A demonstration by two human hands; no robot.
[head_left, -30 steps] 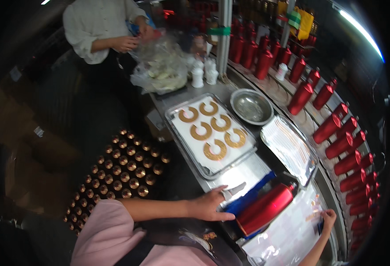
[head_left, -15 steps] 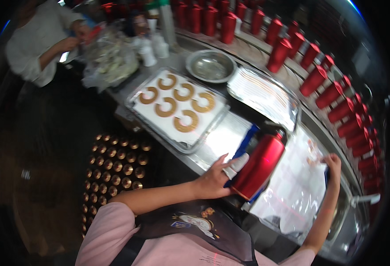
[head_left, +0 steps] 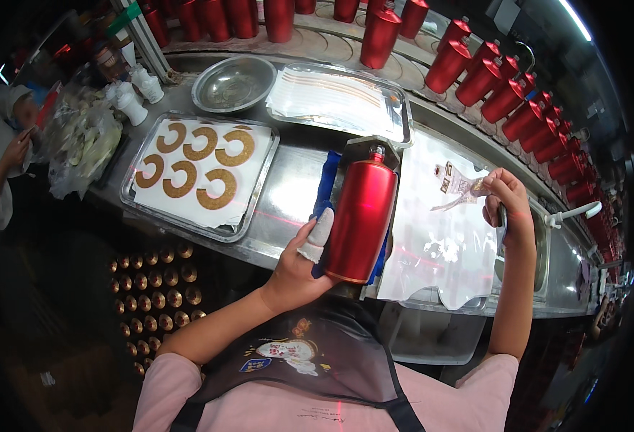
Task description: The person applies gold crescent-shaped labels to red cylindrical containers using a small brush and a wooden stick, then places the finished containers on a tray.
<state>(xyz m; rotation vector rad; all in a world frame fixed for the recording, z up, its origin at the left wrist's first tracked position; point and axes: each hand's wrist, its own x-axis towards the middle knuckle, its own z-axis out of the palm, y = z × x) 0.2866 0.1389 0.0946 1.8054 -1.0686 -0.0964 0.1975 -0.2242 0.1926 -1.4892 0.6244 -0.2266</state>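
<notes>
A glossy red bottle point(head_left: 363, 219) with a clear neck lies on a rest padded with blue cloth point(head_left: 325, 180), its neck pointing away from me. My left hand point(head_left: 301, 263) holds its lower left side; a white wrap point(head_left: 317, 235) covers one digit. Some of that hand's fingers are hidden by the bottle. To the right, my right hand point(head_left: 507, 201) pinches the edge of a thin transparent decal point(head_left: 462, 187) with dark and gold printing. The decal hangs over, or partly touches, a glossy white sheet point(head_left: 432, 252); I cannot tell which.
A tray point(head_left: 259, 191) of gold C-shaped pieces stands left, below a metal bowl point(head_left: 234, 83). Another tray point(head_left: 403, 108) holds striped sheets. Red bottles point(head_left: 482, 83) line the curved rack behind. A white faucet point(head_left: 576, 214) juts in right. Another person's hand point(head_left: 16, 151) shows far left.
The view has turned right, so the counter sits farther left. My left fingers, spread before, now lie against the bottle. My right hand has lifted the decal's edge from the sheet.
</notes>
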